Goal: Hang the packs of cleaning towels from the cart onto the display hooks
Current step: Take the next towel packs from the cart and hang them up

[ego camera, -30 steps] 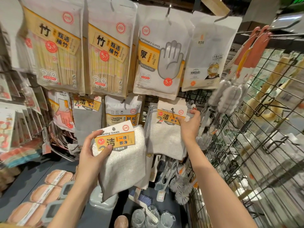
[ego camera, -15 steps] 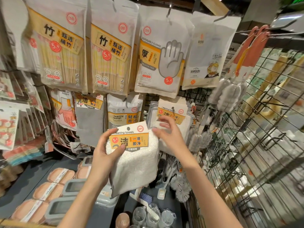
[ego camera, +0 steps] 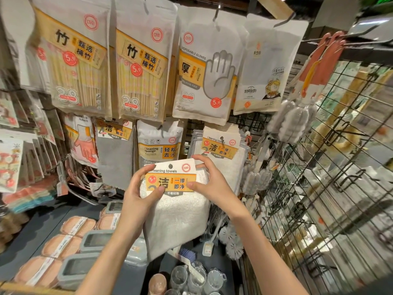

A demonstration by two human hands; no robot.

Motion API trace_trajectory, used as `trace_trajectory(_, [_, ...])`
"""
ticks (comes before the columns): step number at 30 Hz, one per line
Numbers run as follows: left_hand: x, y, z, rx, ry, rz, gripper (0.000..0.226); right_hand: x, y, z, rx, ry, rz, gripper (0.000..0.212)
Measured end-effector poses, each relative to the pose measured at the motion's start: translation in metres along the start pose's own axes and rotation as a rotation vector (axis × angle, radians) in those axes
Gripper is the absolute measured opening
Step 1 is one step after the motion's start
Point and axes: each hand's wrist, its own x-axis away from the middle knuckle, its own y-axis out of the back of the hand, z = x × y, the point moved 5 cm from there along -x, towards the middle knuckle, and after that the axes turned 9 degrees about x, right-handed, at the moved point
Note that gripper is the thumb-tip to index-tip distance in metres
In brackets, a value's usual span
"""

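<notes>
Both hands hold one towel pack (ego camera: 176, 201) by its card top, left hand (ego camera: 140, 196) and right hand (ego camera: 209, 184) pinching each side. The hook with the hung packs (ego camera: 221, 145) is just up and right, nearer the right hand. A second ago only the left hand held it

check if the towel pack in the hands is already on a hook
No, the held towel pack is gripped by the left hand and right hand, its hang hole empty, below the hung towel packs.
</notes>
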Motion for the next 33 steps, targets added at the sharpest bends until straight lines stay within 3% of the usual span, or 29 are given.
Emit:
trace_trajectory(5, [-0.004, -0.005, 0.002, -0.004, 0.002, 0.008, 0.055, 0.001, 0.005, -0.004, -0.037, 0.003, -0.066, 0.064])
trace_trajectory(10, [-0.016, 0.001, -0.002, 0.044, 0.006, -0.01, 0.056, 0.001, 0.038, -0.014, -0.056, 0.006, -0.248, 0.064])
trace_trajectory(16, [-0.021, 0.005, 0.001, 0.086, 0.035, 0.021, 0.031, -0.014, 0.08, -0.034, -0.033, -0.02, -0.452, 0.061])
trace_trajectory(20, [-0.024, 0.008, 0.003, 0.072, 0.03, 0.005, 0.02, -0.025, 0.094, -0.044, -0.026, -0.03, -0.525, 0.059])
trace_trajectory(33, [-0.024, 0.016, 0.01, 0.087, 0.038, 0.007, 0.018, -0.035, 0.086, -0.074, -0.045, -0.14, -0.669, 0.058])
